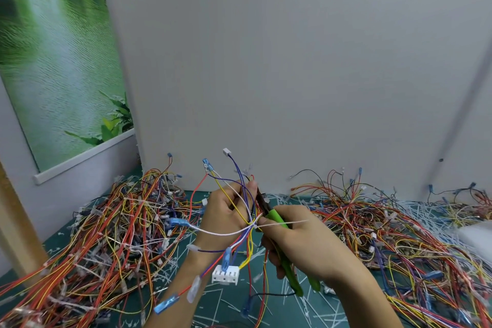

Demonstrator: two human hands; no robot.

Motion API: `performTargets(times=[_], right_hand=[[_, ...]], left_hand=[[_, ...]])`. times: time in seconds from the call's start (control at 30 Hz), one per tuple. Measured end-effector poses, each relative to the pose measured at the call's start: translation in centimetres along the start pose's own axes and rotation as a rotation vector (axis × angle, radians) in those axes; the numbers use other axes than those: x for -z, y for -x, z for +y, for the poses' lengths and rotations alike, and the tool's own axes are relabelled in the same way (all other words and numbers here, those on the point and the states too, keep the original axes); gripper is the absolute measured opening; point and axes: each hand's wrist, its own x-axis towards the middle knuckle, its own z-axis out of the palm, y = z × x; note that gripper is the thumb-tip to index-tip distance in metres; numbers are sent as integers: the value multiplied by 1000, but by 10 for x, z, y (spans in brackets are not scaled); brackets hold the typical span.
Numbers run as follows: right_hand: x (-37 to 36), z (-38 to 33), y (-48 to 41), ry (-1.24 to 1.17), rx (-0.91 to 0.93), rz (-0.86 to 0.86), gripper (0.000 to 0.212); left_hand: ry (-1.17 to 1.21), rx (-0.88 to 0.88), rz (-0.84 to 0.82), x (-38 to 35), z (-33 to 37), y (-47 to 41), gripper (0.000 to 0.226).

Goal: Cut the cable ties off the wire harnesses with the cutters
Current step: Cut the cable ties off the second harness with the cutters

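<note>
Left hand (226, 210) grips a multicoloured thin-wire harness (249, 245). Right hand (306, 242) is curled round green-handled cutters (276, 216), blades up beside the left fingertips. White plastic cable tie (255, 226) sits apparently uncut between the hands; next the tips likely must drop onto its loop, sparing wires.

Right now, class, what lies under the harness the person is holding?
Below the harness lies a green mat strewn with cut white ties. The left hand and the right hand, which holds the cutters, cover the mat directly beneath.
</note>
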Motion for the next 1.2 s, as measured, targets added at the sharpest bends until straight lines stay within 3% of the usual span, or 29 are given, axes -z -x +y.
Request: performTargets(times=[0.13, 0.37, 0.6, 0.8, 0.97, 1.2], right_hand=[[-2, -4, 1, 24, -30, -17, 34], [-4, -6, 0, 54, -2, 40, 32], [-5, -7, 2, 21, -23, 28, 35], [-7, -8, 2, -115, -52, -23, 35], [-5, -8, 4, 7, -16, 13, 39], [-6, -12, 5, 122, -38, 47, 41]], left_hand=[[-38, -77, 31, 0, 7, 6, 51], [-6, -38, 49, -2, 11, 7, 45], [-31, -28, 49, -1, 10, 5, 71], [6, -21, 40, 1, 6, 3, 66], [-47, -55, 59, 1, 7, 3, 46], [-132, -101, 41, 4, 7, 4, 47]])
